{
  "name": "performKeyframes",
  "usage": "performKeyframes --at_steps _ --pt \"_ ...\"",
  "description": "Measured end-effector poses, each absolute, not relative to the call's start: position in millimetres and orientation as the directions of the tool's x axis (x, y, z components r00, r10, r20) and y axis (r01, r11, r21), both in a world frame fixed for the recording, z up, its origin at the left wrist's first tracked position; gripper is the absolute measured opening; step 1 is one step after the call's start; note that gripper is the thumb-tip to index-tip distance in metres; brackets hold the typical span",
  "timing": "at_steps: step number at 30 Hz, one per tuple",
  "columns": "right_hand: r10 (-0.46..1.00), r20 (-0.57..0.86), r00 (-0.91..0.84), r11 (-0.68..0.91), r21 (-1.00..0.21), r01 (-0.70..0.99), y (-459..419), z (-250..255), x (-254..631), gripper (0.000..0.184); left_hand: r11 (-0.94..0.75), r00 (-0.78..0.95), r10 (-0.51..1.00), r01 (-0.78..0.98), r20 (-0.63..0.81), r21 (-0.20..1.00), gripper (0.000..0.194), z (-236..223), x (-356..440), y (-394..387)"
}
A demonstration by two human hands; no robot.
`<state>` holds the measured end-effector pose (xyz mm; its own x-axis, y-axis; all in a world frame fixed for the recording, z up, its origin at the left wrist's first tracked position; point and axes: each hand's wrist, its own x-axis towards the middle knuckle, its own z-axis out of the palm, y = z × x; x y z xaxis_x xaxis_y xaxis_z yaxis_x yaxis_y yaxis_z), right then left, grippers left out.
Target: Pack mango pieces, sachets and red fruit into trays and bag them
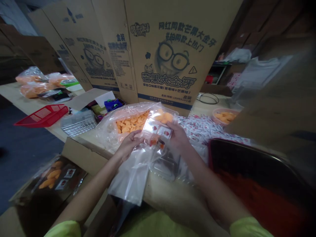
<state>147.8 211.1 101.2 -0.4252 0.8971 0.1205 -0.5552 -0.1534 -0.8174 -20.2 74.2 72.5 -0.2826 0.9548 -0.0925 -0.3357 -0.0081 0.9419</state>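
A clear plastic tray (149, 126) is held up at the middle of the table. It contains orange mango-shaped candies (161, 116), two small white sachets (164, 132) with red prints, and some reddish pieces. My right hand (178, 135) grips its right edge. At the lower left edge, the fingers of my left hand (130, 143) close on the tray. Behind it lies a large open plastic bag (108, 126) full of loose orange candies (130, 123). Empty clear trays (164, 164) rest on the table below my hands.
A heap of white sachets (204, 128) lies right of the bag. A dark tub (247, 148) of red contents stands nearer on the right. Tall cartons (170, 65) wall off the back. Left are a red basket (44, 115) and an open carton (84, 158) holding packed trays.
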Motion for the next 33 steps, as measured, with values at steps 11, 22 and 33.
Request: performKeyframes --at_steps 11,22,33 --pt "0.902 0.034 -0.431 -0.235 -0.798 -0.554 197.3 108.1 143.2 0.027 0.03 -0.204 0.974 -0.297 -0.095 0.954 0.047 80.1 -13.9 76.8" --pt "0.818 0.053 -0.572 -0.309 -0.799 -0.516 203.4 137.3 126.7 0.031 -0.021 -0.172 0.983 -0.47 -0.068 0.883 0.034 110.1 -32.2 75.9" --pt "0.828 0.102 -0.552 -0.156 -0.903 -0.4 197.0 153.9 113.2 0.031 0.018 -0.173 0.98 -0.42 -0.1 0.907 0.039 93.3 -29.2 72.6"
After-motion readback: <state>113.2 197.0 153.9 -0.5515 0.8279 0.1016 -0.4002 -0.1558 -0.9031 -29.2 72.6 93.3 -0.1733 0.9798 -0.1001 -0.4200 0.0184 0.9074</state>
